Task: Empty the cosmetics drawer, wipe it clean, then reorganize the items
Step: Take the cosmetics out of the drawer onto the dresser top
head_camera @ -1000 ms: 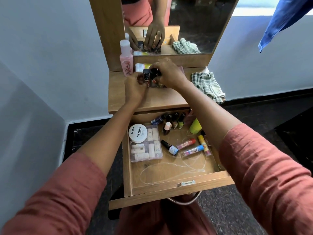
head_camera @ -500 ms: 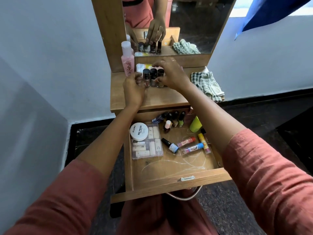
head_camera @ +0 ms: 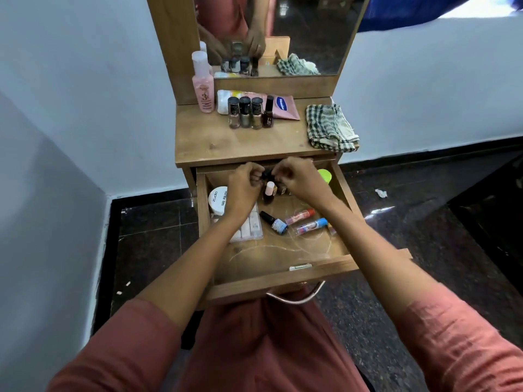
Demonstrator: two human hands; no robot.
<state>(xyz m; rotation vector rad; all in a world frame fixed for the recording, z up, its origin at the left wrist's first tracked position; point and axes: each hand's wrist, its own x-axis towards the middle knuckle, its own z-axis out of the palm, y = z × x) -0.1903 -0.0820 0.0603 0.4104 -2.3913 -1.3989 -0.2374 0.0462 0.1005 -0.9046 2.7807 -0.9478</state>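
Wooden and pulled out, the cosmetics drawer (head_camera: 283,258) has both hands at its back. The left hand (head_camera: 243,185) curls its fingers round a small dark-capped bottle (head_camera: 266,174). The right hand (head_camera: 294,179) is curled just beside it, and I cannot tell what it grips. A white round jar (head_camera: 218,199), a clear plastic case (head_camera: 252,226) and a black lying bottle (head_camera: 273,222) remain inside. Four upright nail polish bottles (head_camera: 250,113) line the wooden tabletop (head_camera: 240,145) near a checked cloth (head_camera: 329,128).

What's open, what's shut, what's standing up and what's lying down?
Drawer: pulled open.
Nail polishes: upright on top, capped.
Pink bottle: upright, capped.
Tube: lying flat.
Cloth: crumpled.
Lip balms: lying down.
Left hand: fingers curled on small bottles.
Right hand: fingers curled on small bottles.
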